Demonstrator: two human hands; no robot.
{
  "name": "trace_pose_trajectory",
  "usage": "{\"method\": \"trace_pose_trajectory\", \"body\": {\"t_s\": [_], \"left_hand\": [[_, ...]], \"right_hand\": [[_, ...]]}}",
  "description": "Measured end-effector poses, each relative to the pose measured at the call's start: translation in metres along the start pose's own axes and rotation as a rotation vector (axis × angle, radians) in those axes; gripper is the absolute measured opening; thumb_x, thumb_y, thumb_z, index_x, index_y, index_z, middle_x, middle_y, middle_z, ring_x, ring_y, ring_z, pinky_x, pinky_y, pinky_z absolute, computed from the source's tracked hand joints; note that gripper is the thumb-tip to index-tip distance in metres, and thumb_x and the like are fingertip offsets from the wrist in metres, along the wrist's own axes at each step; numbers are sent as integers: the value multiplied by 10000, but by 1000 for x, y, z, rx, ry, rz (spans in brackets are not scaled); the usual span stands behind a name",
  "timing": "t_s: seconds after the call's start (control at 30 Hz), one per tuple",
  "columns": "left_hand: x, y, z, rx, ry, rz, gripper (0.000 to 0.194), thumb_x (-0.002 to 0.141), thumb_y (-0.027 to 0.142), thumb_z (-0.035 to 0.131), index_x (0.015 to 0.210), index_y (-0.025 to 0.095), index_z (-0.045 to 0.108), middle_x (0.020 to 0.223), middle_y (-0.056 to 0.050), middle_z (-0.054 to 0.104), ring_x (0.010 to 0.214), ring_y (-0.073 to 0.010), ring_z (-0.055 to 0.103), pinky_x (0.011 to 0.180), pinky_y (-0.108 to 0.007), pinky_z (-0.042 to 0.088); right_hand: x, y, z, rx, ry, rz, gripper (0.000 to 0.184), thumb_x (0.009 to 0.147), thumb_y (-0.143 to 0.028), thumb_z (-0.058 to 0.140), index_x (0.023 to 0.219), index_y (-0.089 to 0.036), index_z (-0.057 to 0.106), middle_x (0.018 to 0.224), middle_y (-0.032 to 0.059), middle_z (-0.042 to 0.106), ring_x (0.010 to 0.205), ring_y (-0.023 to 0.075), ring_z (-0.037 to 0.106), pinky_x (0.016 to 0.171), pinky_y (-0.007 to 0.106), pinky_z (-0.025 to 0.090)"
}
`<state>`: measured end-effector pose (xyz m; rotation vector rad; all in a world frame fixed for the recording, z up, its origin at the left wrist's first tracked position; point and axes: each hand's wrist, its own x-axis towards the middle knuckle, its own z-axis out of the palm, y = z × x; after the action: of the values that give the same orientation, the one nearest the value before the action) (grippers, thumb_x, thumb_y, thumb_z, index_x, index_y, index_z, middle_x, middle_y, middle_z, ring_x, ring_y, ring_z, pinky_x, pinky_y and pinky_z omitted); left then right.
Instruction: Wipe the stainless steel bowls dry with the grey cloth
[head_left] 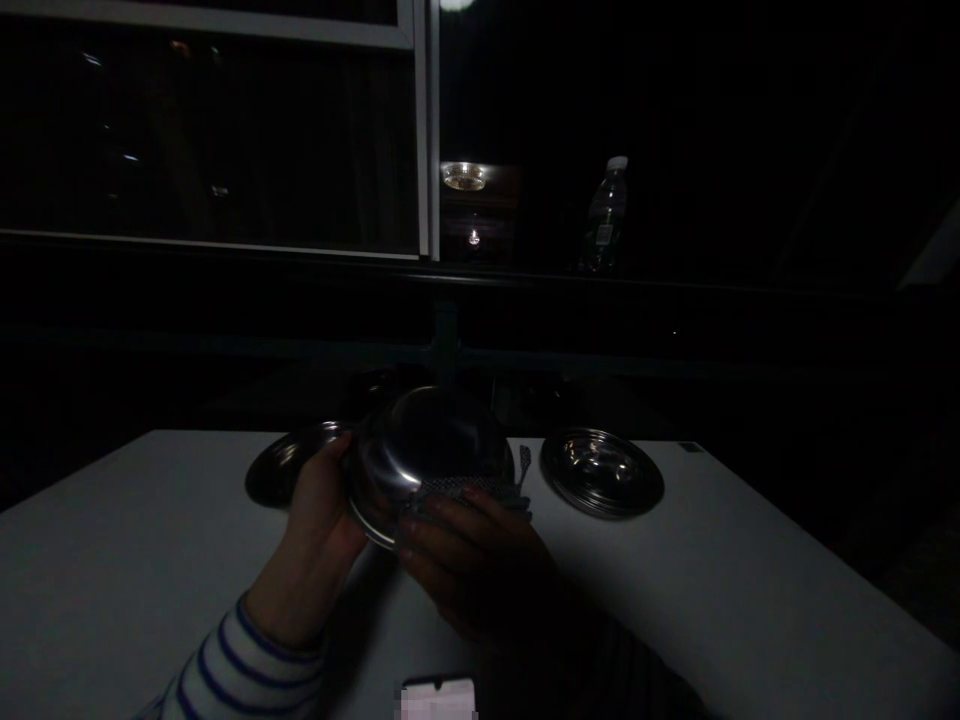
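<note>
A shiny metal bowl (442, 435) is held up above the table, its rounded outside turned toward me. My left hand (322, 510) grips its rim on the left side. My right hand (472, 550) presses a grey patterned cloth (480, 488) against the bowl's lower outside, fingers bent over the cloth. To the left, partly behind my left hand, lies another metal bowl or dish (281, 470). A small stack of metal bowls (600, 470) stands on the right.
The white table (150, 560) has a phone (439, 700) with a lit screen at its near edge. Behind it, a plastic bottle (606, 220) stands near the dark window (427, 130). A small dark label (690, 447) marks the table's far right corner.
</note>
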<state>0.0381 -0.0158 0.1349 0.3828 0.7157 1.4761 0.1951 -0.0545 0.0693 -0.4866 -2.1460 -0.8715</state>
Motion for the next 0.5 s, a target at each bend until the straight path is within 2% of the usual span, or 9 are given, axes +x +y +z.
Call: {"method": "trace_pose_trajectory", "body": {"t_s": [0.13, 0.23, 0.37, 0.5], "left_hand": [[0, 2, 1, -65, -34, -22, 278, 829, 72, 362, 708, 116, 609, 563, -46, 667, 532, -155, 641, 594, -285, 556], [-2, 3, 3, -78, -44, -27, 269, 823, 74, 370, 722, 120, 614, 575, -47, 679, 529, -148, 639, 583, -256, 549], [-4, 3, 3, -31, -16, 15, 283, 820, 94, 374, 679, 137, 616, 517, -34, 656, 431, -130, 589, 504, -228, 525], [-5, 3, 4, -37, 1, 24, 297, 823, 95, 377, 653, 165, 611, 533, -17, 661, 502, -140, 624, 559, -239, 534]], "right_hand": [[0, 1, -3, -37, 83, 23, 229, 865, -207, 506, 1066, -195, 613, 1254, -24, 557, 1221, 158, 408, 1118, 338, 278], [-4, 3, -2, -35, 152, 53, 222, 865, -207, 492, 1047, -192, 618, 1168, 12, 597, 1212, 175, 414, 1102, 358, 300], [-11, 6, 1, -12, 160, 90, 306, 880, -236, 389, 1125, -181, 564, 1237, 60, 527, 1259, 218, 364, 1074, 416, 329], [-12, 6, 3, 0, 171, 213, 370, 843, -198, 377, 1191, -154, 493, 1298, 120, 467, 1293, 284, 325, 1008, 495, 390]]}}
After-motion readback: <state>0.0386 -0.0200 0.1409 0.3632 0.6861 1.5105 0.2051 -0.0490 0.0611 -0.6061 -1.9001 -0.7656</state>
